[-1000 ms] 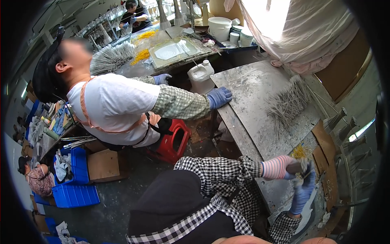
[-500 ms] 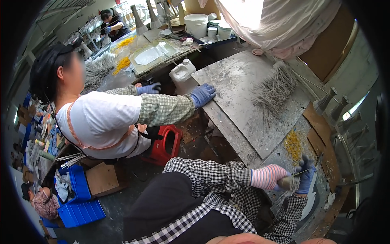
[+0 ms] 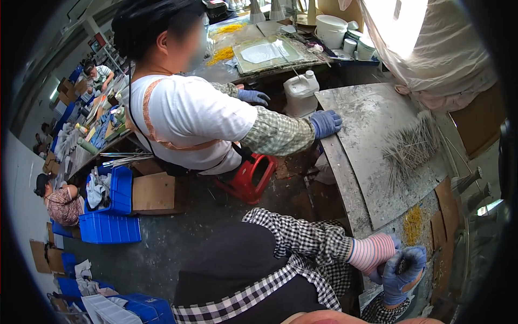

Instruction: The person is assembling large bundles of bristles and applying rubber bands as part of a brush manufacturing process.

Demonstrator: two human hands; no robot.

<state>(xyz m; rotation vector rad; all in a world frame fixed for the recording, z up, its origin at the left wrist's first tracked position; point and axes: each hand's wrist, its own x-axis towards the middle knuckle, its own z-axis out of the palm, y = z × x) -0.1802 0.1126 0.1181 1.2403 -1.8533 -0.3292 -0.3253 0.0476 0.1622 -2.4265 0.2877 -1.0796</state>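
Observation:
My left hand (image 3: 380, 255), in a blue glove under a pink striped cuff, is closed and pressed against my right hand at the near end of the workbench. My right hand (image 3: 402, 274), also blue-gloved, has its fingers curled round something with a dark, rough end (image 3: 400, 264). A tan edge (image 3: 414, 282) shows beside that palm. Fingers hide most of what is held, and its kind cannot be made out. Just beyond my hands, a scatter of yellow bits (image 3: 414, 224) lies on the bench. Further off, a pile of thin grey sticks (image 3: 411, 148) rests on a grey board (image 3: 372, 178).
Across the bench corner, a co-worker (image 3: 183, 113) rests a blue-gloved hand (image 3: 326, 123) on the board's edge. A red stool (image 3: 251, 181) stands beside them. White jug (image 3: 301, 93), buckets (image 3: 330, 31) and blue crates (image 3: 110, 228) stand around. Grey flared metal pieces (image 3: 467, 181) line the right side.
The view has swung left, shifting the scene rightward. My hands have come closer together, and my right hand has turned and curled round. The grey piece seen earlier between them is now mostly covered.

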